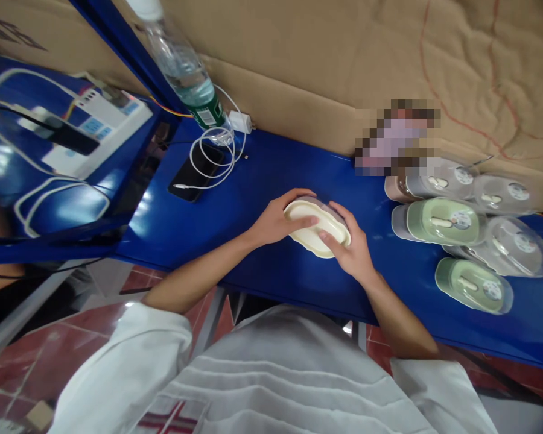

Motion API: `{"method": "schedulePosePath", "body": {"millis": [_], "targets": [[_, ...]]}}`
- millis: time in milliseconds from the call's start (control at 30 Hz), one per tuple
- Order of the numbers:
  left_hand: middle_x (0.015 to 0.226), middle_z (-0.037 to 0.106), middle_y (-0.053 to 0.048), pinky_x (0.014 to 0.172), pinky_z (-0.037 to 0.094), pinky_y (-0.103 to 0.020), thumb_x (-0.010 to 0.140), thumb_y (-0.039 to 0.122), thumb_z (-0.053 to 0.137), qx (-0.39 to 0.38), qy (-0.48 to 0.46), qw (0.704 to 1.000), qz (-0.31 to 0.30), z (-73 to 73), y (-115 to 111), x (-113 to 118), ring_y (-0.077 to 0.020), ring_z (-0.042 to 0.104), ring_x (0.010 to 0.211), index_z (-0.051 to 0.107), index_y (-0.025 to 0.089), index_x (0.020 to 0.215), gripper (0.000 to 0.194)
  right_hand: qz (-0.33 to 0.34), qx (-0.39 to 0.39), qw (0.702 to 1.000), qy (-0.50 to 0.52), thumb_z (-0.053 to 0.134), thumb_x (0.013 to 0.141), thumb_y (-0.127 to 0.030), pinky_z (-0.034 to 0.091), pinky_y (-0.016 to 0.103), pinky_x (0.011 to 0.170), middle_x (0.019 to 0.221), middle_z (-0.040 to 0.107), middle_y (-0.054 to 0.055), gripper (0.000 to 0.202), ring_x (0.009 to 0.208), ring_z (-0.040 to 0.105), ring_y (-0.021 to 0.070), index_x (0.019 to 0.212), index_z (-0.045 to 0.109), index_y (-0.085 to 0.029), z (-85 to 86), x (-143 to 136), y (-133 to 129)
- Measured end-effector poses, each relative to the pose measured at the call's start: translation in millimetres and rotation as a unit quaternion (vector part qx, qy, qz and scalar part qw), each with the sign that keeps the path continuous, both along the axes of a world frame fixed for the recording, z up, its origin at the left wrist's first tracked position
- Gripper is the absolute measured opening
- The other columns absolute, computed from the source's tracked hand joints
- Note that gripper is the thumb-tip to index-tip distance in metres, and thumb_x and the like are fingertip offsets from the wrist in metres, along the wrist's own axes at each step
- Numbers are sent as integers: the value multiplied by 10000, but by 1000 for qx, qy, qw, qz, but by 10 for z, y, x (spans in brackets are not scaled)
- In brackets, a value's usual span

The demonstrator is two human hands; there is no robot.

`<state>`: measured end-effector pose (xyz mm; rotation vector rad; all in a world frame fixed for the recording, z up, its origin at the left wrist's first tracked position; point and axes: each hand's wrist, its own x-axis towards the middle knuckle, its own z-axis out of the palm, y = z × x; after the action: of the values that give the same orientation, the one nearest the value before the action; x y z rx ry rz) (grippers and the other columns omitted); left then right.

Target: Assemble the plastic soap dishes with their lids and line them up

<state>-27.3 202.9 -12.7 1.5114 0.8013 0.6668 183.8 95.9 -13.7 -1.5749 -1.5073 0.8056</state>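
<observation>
A cream, wavy-edged plastic container [310, 239] is held between my two hands just above the blue table, with a strip of clear plastic showing along its far side. My left hand [280, 220] grips its left end, thumb pressed on the pale surface and fingers behind. At the right end my right hand [350, 244] does the same, its thumb close to the other one. The undersides of both hands' grips are hidden. To the right stand several similar lidded containers, among them a green one [461, 220] and a smaller green one [457, 280] with clear covers and round stickers.
At the back left stand a water bottle [196, 90], a black phone [190, 181] and a coiled white cable [208, 163]. A power strip [104, 129] lies on another blue surface. Cardboard [298, 72] lines the back; a pixelated patch [391, 141] hides something beside it.
</observation>
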Motion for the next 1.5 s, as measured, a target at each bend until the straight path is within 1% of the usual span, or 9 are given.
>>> {"method": "schedulePosePath", "body": {"millis": [367, 533, 733, 867, 1033, 1233, 1300, 1367, 1500], "targets": [[1230, 788, -66, 917, 534, -330, 900, 622, 755, 0, 37, 999, 13, 29, -30, -3, -247, 720, 1053, 696, 225, 1372, 619, -22, -14, 1000, 13, 743, 925, -634, 562, 516, 1131, 1468, 689, 70, 659, 1289, 691, 309, 1479, 610, -303, -37, -38, -8], [1239, 790, -79, 933, 530, -352, 982, 646, 634, -40, 25, 999, 5, -13, -42, -13, -260, 718, 1079, 692, 224, 1403, 599, -41, -76, 989, 123, 818, 845, -651, 607, 510, 1055, 1393, 729, 62, 682, 1203, 727, 311, 1412, 663, -303, -58, 1, 37], [1433, 703, -132, 1083, 494, -385, 1037, 650, 558, -13, -79, 996, 26, -3, 18, -16, -279, 650, 1293, 656, 194, 1450, 623, -65, -113, 949, 288, 881, 781, -617, 602, 518, 1093, 1354, 757, 68, 741, 1243, 728, 335, 1399, 663, -269, -139, -4, 70], [1397, 690, -137, 908, 566, -342, 1002, 664, 609, -13, -127, 990, 61, -5, 167, -82, -242, 697, 1128, 649, 223, 1427, 613, -91, -148, 899, 402, 883, 772, -613, 596, 497, 1114, 1316, 781, 62, 696, 1258, 730, 333, 1337, 688, -256, -75, -8, 100], [1276, 728, -134, 786, 587, -326, 1000, 676, 580, -82, -163, 983, 22, -56, 297, -133, -228, 721, 988, 665, 210, 1367, 599, -48, -173, 834, 521, 804, 834, -643, 613, 451, 1090, 1320, 786, 24, 579, 1263, 732, 303, 1287, 728, -291, -58, 37, 174], [1174, 765, -133, 843, 603, -369, 1029, 741, 438, 73, -52, 996, 2, -93, 317, -133, -256, 742, 998, 683, 182, 1351, 690, -2, -150, 840, 521, 812, 848, -547, 572, 429, 1145, 1278, 802, 47, 509, 1293, 718, 286, 1251, 746, -244, -205, -25, 201], [1168, 770, -121, 957, 583, -402, 1012, 737, 499, 132, -27, 991, 11, -113, 276, -108, -275, 723, 1087, 724, 180, 1285, 660, 18, -137, 845, 517, 803, 865, -495, 562, 431, 1155, 1274, 802, 62, 479, 1286, 722, 283, 1256, 742, -225, -203, -45, 196], [1170, 773, -121, 1049, 547, -431, 1045, 725, 436, 188, -3, 982, 25, -147, 216, -74, -282, 701, 1148, 754, 171, 1210, 660, 41, -129, 846, 515, 771, 896, -469, 556, 430, 1160, 1289, 796, 71, 475, 1284, 723, 273, 1297, 725, -216, -174, -47, 185], [1137, 769, -115, 1061, 547, -456, 1123, 618, 291, 276, 42, 958, 60, -228, 166, -71, -253, 704, 1105, 756, 170, 1162, 647, 82, -121, 846, 513, 678, 966, -483, 563, 437, 1146, 1318, 784, 82, 502, 1277, 728, 258, 1393, 670, -218, -117, -19, 156]]}}
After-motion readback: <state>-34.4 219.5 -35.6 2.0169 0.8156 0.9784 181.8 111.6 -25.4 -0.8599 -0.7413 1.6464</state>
